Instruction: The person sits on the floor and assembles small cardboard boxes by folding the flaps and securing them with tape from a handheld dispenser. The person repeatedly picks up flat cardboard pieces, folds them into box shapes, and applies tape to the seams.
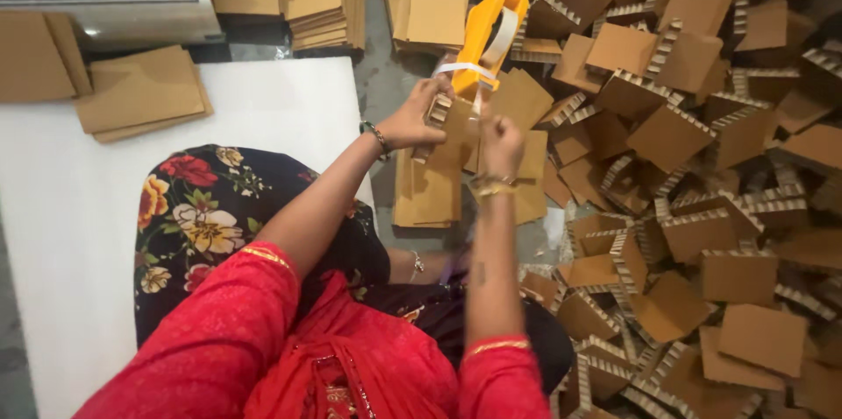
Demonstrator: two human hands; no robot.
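Two hands work together in front of us: our left hand (410, 119) grips a folded cardboard piece (452, 125), and our right hand (502, 143) closes on the same piece just beside it. Directly beyond both hands stands a yellow tape dispenser (488, 37). Right of the right hand sprawls a heap of cardboard corners (702, 164).
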